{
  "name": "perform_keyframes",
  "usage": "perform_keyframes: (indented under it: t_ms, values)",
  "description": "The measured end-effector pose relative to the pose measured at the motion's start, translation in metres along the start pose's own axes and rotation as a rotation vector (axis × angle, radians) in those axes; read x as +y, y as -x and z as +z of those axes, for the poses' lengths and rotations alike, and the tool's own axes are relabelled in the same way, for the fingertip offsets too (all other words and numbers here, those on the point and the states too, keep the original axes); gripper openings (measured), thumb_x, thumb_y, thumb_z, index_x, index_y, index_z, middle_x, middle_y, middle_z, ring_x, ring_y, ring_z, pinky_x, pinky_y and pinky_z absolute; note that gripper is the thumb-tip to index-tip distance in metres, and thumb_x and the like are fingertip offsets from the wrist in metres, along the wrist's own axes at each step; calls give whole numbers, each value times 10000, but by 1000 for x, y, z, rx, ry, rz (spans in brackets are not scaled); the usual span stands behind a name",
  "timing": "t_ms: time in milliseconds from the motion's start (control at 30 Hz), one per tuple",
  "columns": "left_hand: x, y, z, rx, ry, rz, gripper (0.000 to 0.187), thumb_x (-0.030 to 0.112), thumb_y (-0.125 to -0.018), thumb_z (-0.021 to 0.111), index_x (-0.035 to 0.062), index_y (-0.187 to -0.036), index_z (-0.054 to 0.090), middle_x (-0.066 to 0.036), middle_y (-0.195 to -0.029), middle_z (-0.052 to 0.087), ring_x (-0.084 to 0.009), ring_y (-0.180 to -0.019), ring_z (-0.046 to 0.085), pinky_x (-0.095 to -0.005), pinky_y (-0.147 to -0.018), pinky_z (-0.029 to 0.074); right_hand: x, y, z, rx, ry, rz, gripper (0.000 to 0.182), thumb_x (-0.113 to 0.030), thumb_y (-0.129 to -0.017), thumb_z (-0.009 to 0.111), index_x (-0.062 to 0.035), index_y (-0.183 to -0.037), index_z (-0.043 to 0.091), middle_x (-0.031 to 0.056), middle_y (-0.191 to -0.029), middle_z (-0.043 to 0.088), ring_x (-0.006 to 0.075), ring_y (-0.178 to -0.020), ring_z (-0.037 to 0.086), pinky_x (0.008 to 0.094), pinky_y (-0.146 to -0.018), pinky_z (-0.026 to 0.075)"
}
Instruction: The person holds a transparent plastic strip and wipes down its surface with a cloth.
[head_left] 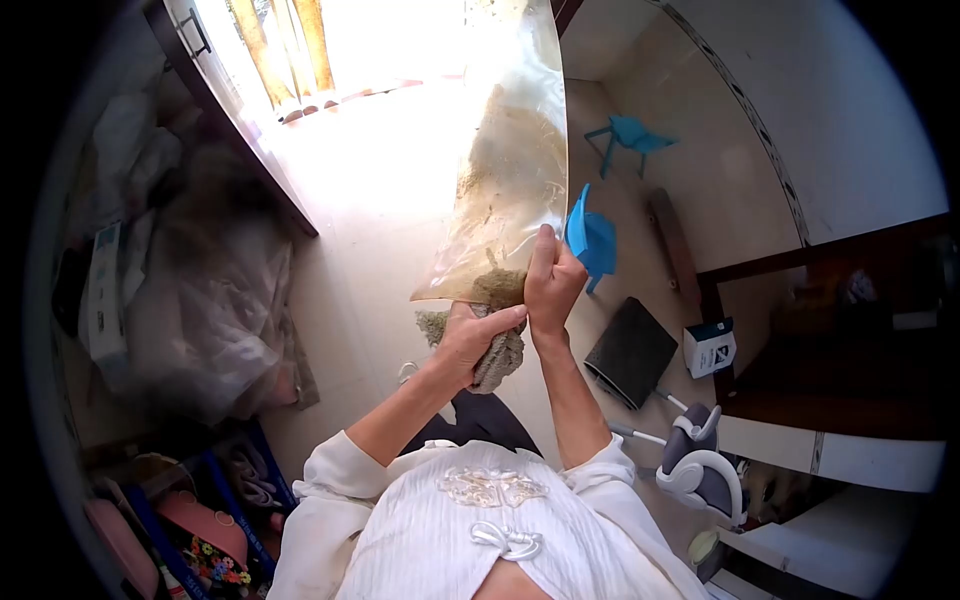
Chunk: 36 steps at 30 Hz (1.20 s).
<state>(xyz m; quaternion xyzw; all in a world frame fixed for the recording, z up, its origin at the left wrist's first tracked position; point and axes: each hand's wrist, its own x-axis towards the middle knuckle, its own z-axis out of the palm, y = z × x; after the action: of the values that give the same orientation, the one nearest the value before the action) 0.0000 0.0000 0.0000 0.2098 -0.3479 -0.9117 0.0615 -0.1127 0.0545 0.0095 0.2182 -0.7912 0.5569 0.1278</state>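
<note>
A long, see-through plastic sheet [515, 175] with brownish smears hangs down in front of me, its lower edge at my hands. My right hand [552, 285] is closed around the sheet's right edge near the bottom corner, thumb pointing up. Just below and to the left, my left hand [468, 345] grips a fluffy grey-green cloth [498, 365], thumb towards my right wrist. Part of the cloth shows at the sheet's bottom edge, overlapping it in this view. The left fingers are partly hidden by the cloth and sheet.
Blue plastic chairs [597, 238] stand beyond my right hand. Nearer are a dark folded mat [632, 352], a white-and-dark box [710, 347] and a grey-white frame [700, 470]. Plastic-covered items [210, 300] are piled at left, above bags [215, 520]. A bright doorway lies ahead.
</note>
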Motion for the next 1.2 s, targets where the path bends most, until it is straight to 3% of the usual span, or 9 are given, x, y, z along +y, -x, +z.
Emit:
perform_keyframes:
  t_ms: [167, 367, 567, 633, 700, 767, 833, 900, 1200]
  values:
    - [-3, 0, 4, -2, 47, 80, 306, 121, -816, 724, -5, -1067, 603, -64, -883, 645, -122, -717, 613, -270, -584, 518, -6, 1, -13, -62, -18, 5, 461, -258, -980, 508, 6, -601, 503, 61, -453, 399, 123, -441, 351, 336, -430, 309]
    - [23, 21, -46, 155, 296, 86, 276, 170, -875, 667, -14, -1070, 601, -107, -946, 667, -166, -790, 669, -302, -677, 568, 20, -13, -20, -19, -87, 195, 508, -264, -981, 502, -2, -551, 431, 16, -447, 369, 92, -446, 313, 324, -429, 270]
    - [31, 42, -54, 392, -39, 378, 100, 139, -914, 573, 40, -926, 564, -49, -759, 614, -111, -602, 568, -244, -560, 485, 18, -10, -9, 10, -82, 132, 509, -260, -982, 501, -7, -548, 417, 7, -451, 357, 86, -451, 312, 318, -428, 259]
    - [29, 47, -45, 517, -736, 768, 109, 117, -897, 578, 17, -939, 569, -46, -754, 618, -112, -618, 563, -239, -585, 469, 16, -7, -4, -14, -79, 138, 509, -260, -982, 501, -8, -548, 412, 7, -452, 355, 85, -453, 313, 320, -428, 260]
    - [33, 40, -23, 439, -815, 816, 148, 80, -812, 692, 17, -906, 598, -87, -761, 637, -151, -636, 602, -276, -589, 479, 11, -2, 2, -51, -139, 153, 504, -252, -981, 503, -12, -550, 402, 0, -460, 362, 82, -457, 311, 311, -432, 259]
    - [37, 24, -2, 280, -1018, 968, 185, 65, -749, 719, 42, -891, 603, -126, -800, 621, -292, -693, 631, -342, -609, 492, -2, 2, 8, -82, -224, 204, 490, -244, -983, 496, -26, -554, 403, -14, -475, 361, 79, -460, 305, 305, -433, 258]
    - [34, 12, 12, 208, -1233, 879, 184, 65, -746, 716, 40, -886, 599, -122, -807, 619, -307, -724, 627, -354, -626, 489, -7, 3, 7, -104, -304, 252, 477, -236, -985, 489, -41, -558, 403, -28, -489, 360, 75, -462, 299, 299, -435, 257]
    - [32, -2, 6, 209, -1178, 898, 172, 39, -744, 714, 34, -878, 606, -111, -798, 619, -270, -704, 618, -339, -623, 479, -12, 1, 2, -89, -664, 475, 450, -223, -989, 471, -81, -571, 386, -58, -520, 338, 59, -473, 268, 278, -433, 237]
    - [21, 2, 21, 172, -879, 1015, 190, -57, -716, 697, 15, -878, 629, -107, -823, 646, -231, -735, 644, -304, -652, 505, -28, -11, 0, -57, -662, 618, 468, -275, -996, 436, -123, -566, 333, -48, -506, 312, 55, -433, 284, 251, -416, 247]
